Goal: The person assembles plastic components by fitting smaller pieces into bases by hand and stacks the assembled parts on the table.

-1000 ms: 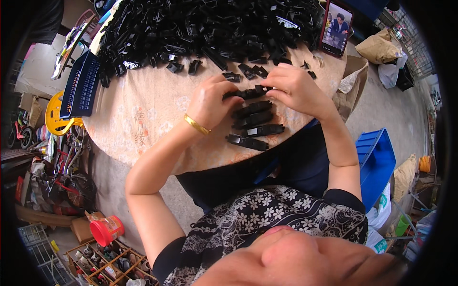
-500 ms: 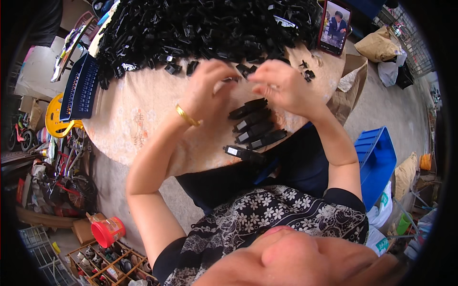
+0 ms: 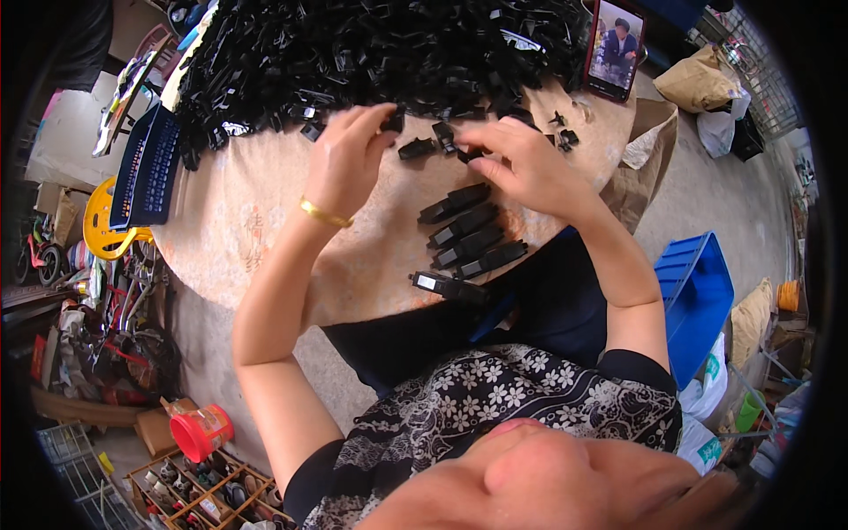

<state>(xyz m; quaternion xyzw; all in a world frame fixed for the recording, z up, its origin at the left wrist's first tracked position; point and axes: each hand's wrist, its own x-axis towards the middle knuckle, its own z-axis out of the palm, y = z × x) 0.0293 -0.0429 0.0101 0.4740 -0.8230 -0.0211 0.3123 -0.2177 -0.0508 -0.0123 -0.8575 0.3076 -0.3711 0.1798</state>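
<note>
My left hand point(image 3: 346, 163), a gold bangle on its wrist, is over the table at the edge of a heap of small black plastic parts point(image 3: 353, 53). Its thumb and fingers close around a black plastic part point(image 3: 393, 122). To the right, my right hand point(image 3: 526, 163) pinches another dark part point(image 3: 470, 155), mostly hidden by the fingers. Between the hands lie two loose black pieces, one flat point(image 3: 417, 148) and one upright point(image 3: 443, 137). Nearer me, several longer black plastic housings point(image 3: 464, 231) lie in a slanting row; the nearest point(image 3: 442, 284) bears a white label.
A patterned peach cloth point(image 3: 238, 194) covers the round table. At its far right stands a phone point(image 3: 614, 49) with a lit screen. A dark blue basket point(image 3: 146, 168) rests on a yellow stool point(image 3: 102, 216) at left. On the floor are a blue crate point(image 3: 693, 300) and a red bucket point(image 3: 201, 431).
My hands have moved apart, the left one shifting left toward the heap's edge. Loose black pieces between them now show. The row of housings stays put.
</note>
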